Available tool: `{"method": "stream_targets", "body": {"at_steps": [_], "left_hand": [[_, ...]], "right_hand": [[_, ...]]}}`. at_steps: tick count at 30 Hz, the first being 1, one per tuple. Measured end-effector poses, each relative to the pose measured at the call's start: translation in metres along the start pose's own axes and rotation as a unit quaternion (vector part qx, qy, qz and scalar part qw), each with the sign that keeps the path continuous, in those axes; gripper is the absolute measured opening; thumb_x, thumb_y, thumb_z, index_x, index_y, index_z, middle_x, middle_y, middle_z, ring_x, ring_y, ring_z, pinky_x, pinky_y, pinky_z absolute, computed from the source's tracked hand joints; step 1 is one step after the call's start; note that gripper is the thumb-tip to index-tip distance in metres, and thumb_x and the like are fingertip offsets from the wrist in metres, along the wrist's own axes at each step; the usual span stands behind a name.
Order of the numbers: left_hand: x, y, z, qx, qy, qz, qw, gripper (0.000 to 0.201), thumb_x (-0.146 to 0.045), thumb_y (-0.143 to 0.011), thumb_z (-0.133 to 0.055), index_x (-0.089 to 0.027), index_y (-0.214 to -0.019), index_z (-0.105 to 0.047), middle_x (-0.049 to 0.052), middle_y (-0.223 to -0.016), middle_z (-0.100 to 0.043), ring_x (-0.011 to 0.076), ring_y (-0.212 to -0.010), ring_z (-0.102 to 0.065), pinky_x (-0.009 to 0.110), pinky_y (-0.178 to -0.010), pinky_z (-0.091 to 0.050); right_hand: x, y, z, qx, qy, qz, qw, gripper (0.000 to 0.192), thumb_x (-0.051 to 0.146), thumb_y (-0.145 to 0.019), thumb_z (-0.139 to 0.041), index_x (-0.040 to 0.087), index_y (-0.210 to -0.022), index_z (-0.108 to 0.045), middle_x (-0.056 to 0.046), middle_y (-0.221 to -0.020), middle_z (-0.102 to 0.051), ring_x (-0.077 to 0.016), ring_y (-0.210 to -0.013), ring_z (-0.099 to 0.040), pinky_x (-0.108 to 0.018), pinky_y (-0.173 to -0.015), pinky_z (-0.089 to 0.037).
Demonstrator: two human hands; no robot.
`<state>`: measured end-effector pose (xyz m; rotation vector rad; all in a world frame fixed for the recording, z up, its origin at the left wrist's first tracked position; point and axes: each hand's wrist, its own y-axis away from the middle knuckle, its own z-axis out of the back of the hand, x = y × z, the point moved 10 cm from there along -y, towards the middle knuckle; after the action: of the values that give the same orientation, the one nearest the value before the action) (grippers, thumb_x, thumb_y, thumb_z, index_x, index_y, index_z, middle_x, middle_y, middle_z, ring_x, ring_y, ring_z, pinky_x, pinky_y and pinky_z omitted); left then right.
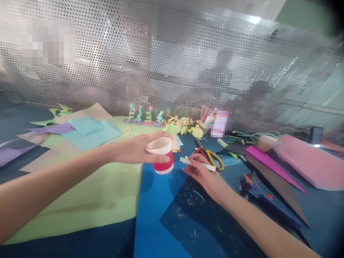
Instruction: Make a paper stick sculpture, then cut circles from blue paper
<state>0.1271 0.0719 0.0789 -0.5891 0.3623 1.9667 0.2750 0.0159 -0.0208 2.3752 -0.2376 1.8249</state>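
Observation:
My left hand (135, 147) reaches in from the left and grips a small red paper cup (162, 156) with a white rim, held just above a bright blue paper sheet (153, 208). To its right, my right hand (205, 175) holds a thin white pencil-like stick (197, 163) across its fingertips. Scissors with red and yellow handles (211, 157) lie just beyond the right hand. A darker blue sheet (199, 218) with small paper scraps lies under the right wrist.
A large light green sheet (88, 200) covers the left. Teal, purple and tan papers (86, 132) are stacked at the far left. Small paper figures (145, 115) and yellow cut-outs (185, 126) line a perforated metal screen (172, 64). Pink, magenta and black sheets (301, 161) lie right.

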Motion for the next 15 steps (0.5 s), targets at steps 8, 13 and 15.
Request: {"method": "stream_targets", "body": {"at_steps": [8,13,15], "left_hand": [[0.001,0.0055,0.0118,-0.018,-0.011,0.046,0.999,0.058,-0.058,-0.076,-0.049,-0.029,-0.126,-0.039,0.004,-0.117,-0.057,0.0239,-0.099,-0.056,0.028,-0.076,-0.042],[-0.004,0.006,0.0086,-0.008,-0.027,0.046,0.999,0.056,-0.058,-0.077,-0.049,-0.032,-0.126,-0.041,0.002,-0.115,-0.058,0.0229,-0.096,-0.057,0.027,-0.076,-0.042],[-0.002,0.004,0.0063,-0.013,-0.03,0.036,0.999,0.058,-0.061,-0.075,-0.049,-0.034,-0.126,-0.041,0.001,-0.118,-0.056,0.0233,-0.099,-0.056,0.027,-0.077,-0.041]], "right_hand": [[-0.0006,0.0018,0.0012,-0.026,-0.102,-0.035,0.994,0.028,0.027,-0.079,-0.06,0.018,-0.055,-0.049,0.006,-0.048,-0.046,-0.0075,-0.052,-0.043,-0.035,-0.088,-0.047],[-0.0039,0.0016,0.0039,-0.04,-0.115,-0.047,0.991,0.033,0.026,-0.081,-0.057,0.018,-0.052,-0.047,0.006,-0.041,-0.043,-0.0087,-0.051,-0.042,-0.035,-0.088,-0.047],[-0.0048,0.0009,0.0039,-0.037,-0.108,-0.047,0.992,0.033,0.027,-0.082,-0.057,0.018,-0.052,-0.047,0.006,-0.041,-0.043,-0.0092,-0.052,-0.044,-0.034,-0.087,-0.046]]}}
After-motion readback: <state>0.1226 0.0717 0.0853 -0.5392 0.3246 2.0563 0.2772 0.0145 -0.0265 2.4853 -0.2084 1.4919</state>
